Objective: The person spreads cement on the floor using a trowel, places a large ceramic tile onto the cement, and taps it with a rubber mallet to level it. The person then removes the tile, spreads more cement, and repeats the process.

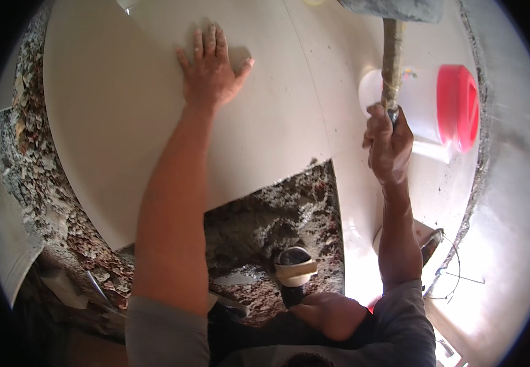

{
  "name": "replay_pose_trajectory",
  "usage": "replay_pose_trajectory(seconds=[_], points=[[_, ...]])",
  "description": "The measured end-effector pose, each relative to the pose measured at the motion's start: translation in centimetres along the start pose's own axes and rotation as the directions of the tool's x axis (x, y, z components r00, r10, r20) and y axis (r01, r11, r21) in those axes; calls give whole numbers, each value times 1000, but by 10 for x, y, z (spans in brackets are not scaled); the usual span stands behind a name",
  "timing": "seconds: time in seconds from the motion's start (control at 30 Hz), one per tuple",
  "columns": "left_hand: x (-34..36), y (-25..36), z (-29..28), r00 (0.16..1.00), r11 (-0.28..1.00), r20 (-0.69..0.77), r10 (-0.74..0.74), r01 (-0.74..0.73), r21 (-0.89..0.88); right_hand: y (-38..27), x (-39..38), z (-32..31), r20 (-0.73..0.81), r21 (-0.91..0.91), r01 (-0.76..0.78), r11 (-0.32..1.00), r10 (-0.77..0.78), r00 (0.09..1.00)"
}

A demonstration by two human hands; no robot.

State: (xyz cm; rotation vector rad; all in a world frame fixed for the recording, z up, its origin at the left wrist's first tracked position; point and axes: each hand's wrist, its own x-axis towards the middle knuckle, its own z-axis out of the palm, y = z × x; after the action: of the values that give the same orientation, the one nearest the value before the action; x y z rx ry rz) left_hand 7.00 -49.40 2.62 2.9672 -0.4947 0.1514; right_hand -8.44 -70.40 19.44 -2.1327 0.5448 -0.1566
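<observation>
My left hand (211, 68) lies flat, fingers spread, on a large cream floor tile (112, 122) set over rough mortar. My right hand (388, 139) is closed around the wooden handle of a mallet (392, 55); its grey head is raised at the top edge, above the neighbouring tile (363, 202). The handle stands nearly upright in the picture.
Rough grey-brown mortar bed (265, 226) shows bare below the tile and along the left edge. A white bucket with a red lid (457, 107) lies on the right tile. A pipe stub with tape (294, 269) rises from the mortar by my knee (332, 312). Wires lie at lower right.
</observation>
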Motion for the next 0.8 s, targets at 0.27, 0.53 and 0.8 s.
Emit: replay_pose_trajectory(seconds=[0.27,0.53,0.8], points=[[-148,-91,-54,935,999,354,26,-10,-49,34,-75,-16,-17,-11,42,999,-42,999],[-181,-122,-73,861,961,459,-218,271,-52,52,-62,97,321,-353,317,880,-204,925],[-181,-124,-80,858,958,476,-193,269,-97,27,-55,117,290,-398,184,899,-67,955]])
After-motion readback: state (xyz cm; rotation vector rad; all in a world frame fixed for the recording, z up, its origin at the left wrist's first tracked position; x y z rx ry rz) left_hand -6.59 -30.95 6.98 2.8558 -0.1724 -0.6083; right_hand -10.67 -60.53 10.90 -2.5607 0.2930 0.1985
